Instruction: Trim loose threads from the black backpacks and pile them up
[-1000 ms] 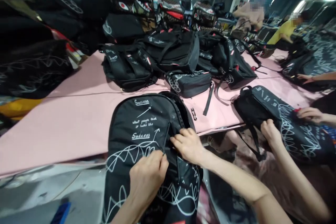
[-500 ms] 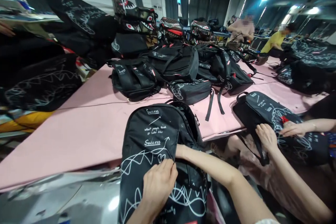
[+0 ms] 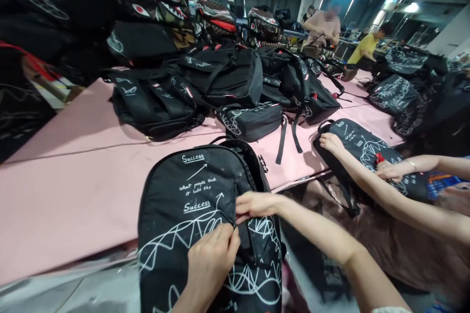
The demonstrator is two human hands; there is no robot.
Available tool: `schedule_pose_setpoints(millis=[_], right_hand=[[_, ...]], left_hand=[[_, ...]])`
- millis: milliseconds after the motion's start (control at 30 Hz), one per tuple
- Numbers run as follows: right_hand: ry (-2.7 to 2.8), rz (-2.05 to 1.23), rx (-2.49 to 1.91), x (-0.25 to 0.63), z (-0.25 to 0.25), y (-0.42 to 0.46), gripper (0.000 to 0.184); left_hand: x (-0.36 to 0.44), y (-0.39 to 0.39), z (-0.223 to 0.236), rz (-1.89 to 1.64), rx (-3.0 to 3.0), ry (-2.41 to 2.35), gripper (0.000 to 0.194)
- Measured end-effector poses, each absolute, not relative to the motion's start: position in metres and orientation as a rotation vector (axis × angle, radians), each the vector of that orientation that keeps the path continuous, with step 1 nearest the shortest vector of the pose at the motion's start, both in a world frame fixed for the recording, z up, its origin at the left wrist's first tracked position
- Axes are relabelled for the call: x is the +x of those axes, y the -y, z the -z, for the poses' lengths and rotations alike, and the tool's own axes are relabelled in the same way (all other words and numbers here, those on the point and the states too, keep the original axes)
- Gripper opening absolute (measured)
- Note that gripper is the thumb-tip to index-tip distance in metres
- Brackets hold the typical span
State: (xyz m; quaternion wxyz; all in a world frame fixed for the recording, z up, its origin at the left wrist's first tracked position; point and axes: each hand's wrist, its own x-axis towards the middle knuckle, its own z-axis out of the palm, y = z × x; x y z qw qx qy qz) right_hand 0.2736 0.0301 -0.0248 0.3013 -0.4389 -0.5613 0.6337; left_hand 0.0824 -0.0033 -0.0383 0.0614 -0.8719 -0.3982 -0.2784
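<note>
A black backpack (image 3: pixel 191 195) with white scribbles and the word "Success" lies on the pink table (image 3: pixel 73 176), hanging over its front edge toward me. My left hand (image 3: pixel 211 261) is closed, pinching the edge of the front pocket opening. My right hand (image 3: pixel 255 204) is also closed, gripping the other side of that same opening. The pocket's inside is hidden.
A co-worker's two hands (image 3: pixel 332 142) rest on a second scribbled backpack (image 3: pixel 367 149) at the right. Several black bags (image 3: pixel 220 73) are piled across the table's back, with shark-print ones (image 3: pixel 154 2) behind. Two people sit far back right.
My right hand came out of the pocket and now grips its edge. The co-worker's nearer hand slid up to the top of their backpack. The view shifted left and down.
</note>
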Motion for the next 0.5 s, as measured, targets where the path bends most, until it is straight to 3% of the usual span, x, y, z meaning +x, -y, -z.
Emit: schedule_pose_setpoints(millis=[67,167,233,400,500], right_hand=[[1.499,-1.664,-1.270,0.303,0.028,-0.047,0.035],[1.394,-1.034,-1.891,0.352,0.047,-0.074,0.031],[1.310,-0.772,-2.103,0.368,0.071,-0.090,0.026],[1.258,-0.683,-2.180,0.355,0.127,-0.115,0.024],[1.216,-0.728,-2.133,0.355,0.139,-0.123,0.016]], left_hand=[[0.090,-0.003,0.049,0.831,-2.692,1.227,0.032],[0.113,-0.011,0.070,0.739,-2.826,1.278,0.021],[0.126,-0.014,0.079,0.647,-2.963,1.264,0.024],[0.124,-0.008,0.068,0.678,-3.555,1.104,0.032],[0.102,-0.001,0.060,0.883,-3.540,1.070,0.028]])
